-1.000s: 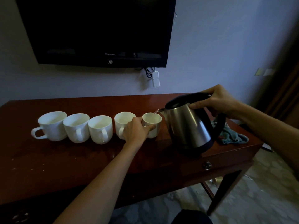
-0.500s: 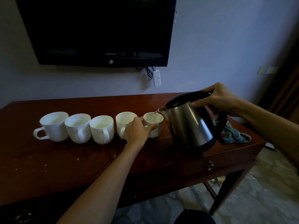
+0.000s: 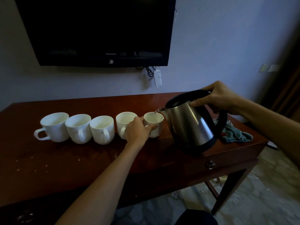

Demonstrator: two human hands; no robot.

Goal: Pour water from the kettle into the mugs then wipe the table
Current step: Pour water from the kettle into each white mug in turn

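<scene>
Five white mugs line the table; the right hand grips the tilted kettle, trickling water into the mug beside it, which the left hand steadies with curled fingers. By my guess four mugs remain, and the cloth behind the kettle lies unused.

Five white mugs stand in a row toward the back edge of the glossy red-brown table, which bears pale specks near its front-left corner. The kettle is brushed silver steel with a black lid, handle and base band. At the right edge lies a teal cloth with a reddish patch. Behind hang a black television, a white power strip and a pale bluish wall
</scene>
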